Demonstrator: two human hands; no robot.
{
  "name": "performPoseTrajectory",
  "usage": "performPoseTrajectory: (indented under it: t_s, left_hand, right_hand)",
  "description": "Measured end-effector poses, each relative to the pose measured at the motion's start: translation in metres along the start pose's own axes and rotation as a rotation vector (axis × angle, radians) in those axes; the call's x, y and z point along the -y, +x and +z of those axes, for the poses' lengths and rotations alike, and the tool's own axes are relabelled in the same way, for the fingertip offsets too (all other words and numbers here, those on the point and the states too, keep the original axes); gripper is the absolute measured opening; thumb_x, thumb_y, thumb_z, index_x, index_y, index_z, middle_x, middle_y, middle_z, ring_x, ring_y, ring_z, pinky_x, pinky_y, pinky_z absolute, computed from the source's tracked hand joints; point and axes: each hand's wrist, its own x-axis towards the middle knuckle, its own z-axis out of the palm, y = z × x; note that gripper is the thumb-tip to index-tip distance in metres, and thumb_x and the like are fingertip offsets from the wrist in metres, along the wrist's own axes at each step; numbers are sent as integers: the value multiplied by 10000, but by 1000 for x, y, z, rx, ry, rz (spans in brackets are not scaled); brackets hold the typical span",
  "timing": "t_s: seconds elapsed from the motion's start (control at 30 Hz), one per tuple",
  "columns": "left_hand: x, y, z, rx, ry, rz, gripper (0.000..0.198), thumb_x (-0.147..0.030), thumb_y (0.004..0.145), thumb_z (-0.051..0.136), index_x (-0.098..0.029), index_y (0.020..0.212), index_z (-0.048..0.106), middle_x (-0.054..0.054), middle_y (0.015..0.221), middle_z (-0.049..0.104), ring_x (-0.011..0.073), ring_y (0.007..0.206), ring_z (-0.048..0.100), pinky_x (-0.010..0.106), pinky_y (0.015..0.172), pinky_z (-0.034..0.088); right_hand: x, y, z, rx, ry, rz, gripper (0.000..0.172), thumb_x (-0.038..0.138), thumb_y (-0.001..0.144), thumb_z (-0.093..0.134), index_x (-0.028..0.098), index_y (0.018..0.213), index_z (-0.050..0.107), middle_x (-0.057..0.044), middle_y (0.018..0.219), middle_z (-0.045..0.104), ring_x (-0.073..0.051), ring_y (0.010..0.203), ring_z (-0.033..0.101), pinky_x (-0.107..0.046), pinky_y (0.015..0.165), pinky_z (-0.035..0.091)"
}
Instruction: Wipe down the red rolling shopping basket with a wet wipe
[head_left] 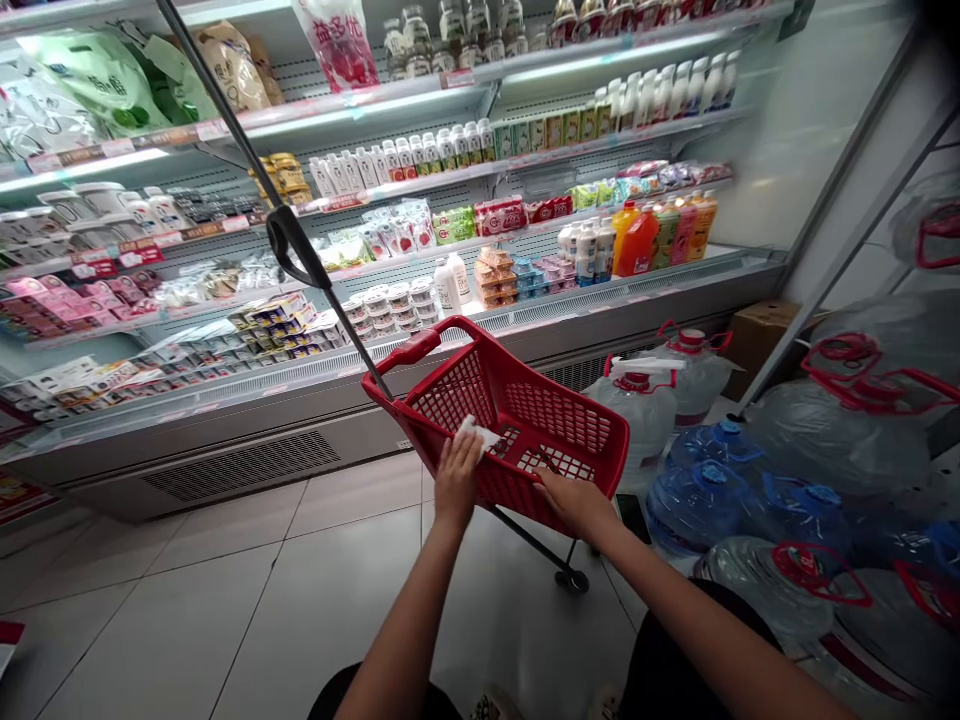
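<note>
A red plastic shopping basket trolley (pixel 559 400) with perforated sides stands tilted in front of me, its long black pull handle (pixel 300 250) rising to the upper left. My left hand (pixel 459 468) presses a crumpled white wipe (pixel 484 438) against the near rim, fingers together over it. Farther right on that same rim, my right hand (pixel 574 498) grips the basket edge, fingertips partly hidden inside. Through the basket's grid bottom, pale floor shows. A black wheel (pixel 573 581) is visible below.
An open refrigerated shelf unit (pixel 487 320) with bottles, cups and packets runs along the back. To the right stand several large water jugs, some clear (pixel 645 415) and some blue (pixel 701 500), close to the basket. A cardboard box (pixel 765 340) sits behind them. Pale tiles (pixel 330 580) cover the floor.
</note>
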Motion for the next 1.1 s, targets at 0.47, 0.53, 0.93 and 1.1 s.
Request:
performPoseTrajectory:
  t_s: [0.47,0.53,0.93,1.1]
  left_hand:
    - [22,-20,-15,201,37,29,735,1,954,383,-330,1610,349,47,1708,282,218,1593,212,539,1286,247]
    - [33,-17,-16,211,24,-7,745,-3,954,393,-365,1603,352,34,1721,243,225,1602,168,565,1283,229]
    - [-16,-53,-17,191,-217,39,495,-125,1033,417,-237,1507,501,87,1574,523,194,1525,393,495,1225,422]
    - [13,-58,-38,273,-279,32,533,-92,1023,374,-300,1489,528,31,1571,531,158,1504,424,464,1235,401]
  right_hand:
    - [-31,-7,-6,-58,7,-335,554,592,1057,402,196,1326,680,-125,1149,778,-277,1119,708,-418,1062,451]
    - [-29,-8,-1,-22,-38,-307,552,589,1068,357,229,1090,775,-98,991,802,-262,998,742,-391,978,482]
    - [65,6,26,-139,-14,-166,574,590,1069,337,202,1136,755,-128,1076,791,-268,1069,718,-411,1030,451]
    - [24,16,12,-130,47,-487,550,626,1013,496,213,1318,694,-112,1320,720,-270,1275,630,-453,1181,345]
